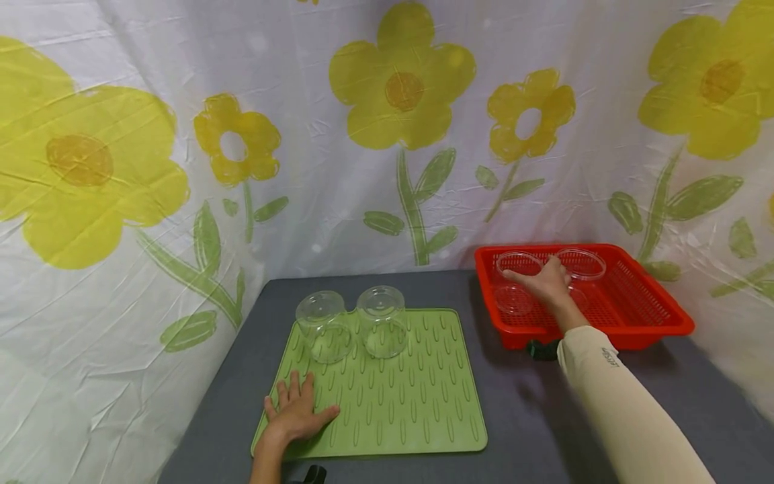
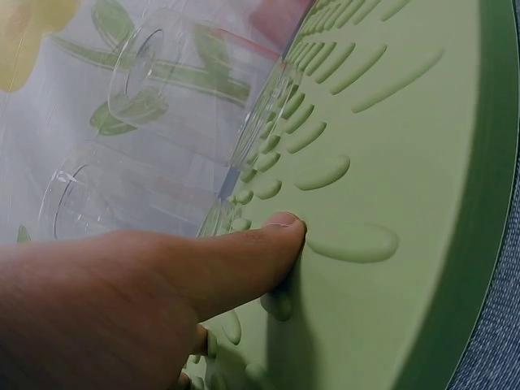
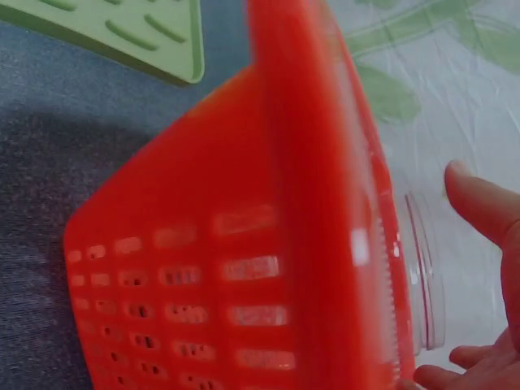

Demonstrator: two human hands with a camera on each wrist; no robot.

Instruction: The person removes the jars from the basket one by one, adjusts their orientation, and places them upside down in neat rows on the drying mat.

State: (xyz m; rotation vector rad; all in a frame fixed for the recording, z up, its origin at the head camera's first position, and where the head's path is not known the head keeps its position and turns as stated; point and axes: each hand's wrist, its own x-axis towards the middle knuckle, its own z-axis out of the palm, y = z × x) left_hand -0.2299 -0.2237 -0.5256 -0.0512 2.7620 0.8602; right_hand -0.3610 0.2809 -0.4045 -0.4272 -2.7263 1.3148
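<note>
2 upturned glasses (image 1: 349, 324) on mat (image 1: 417, 403), flat left hand (image 1: 296, 413); right hand (image 1: 547, 282), fingers loose, over 2 basket (image 1: 641, 302) glasses (image 1: 547, 279).

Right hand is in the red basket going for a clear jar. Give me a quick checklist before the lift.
1. Right hand at the jar in the red basket: ok.
2. Fingers closed round that jar: cannot tell.
3. Left hand flat on the green mat, steadying it: ok.
4. Bare mat space in front of the two upturned jars: ok.
5. Second basket jar clear of the hand: cannot tell.
</note>
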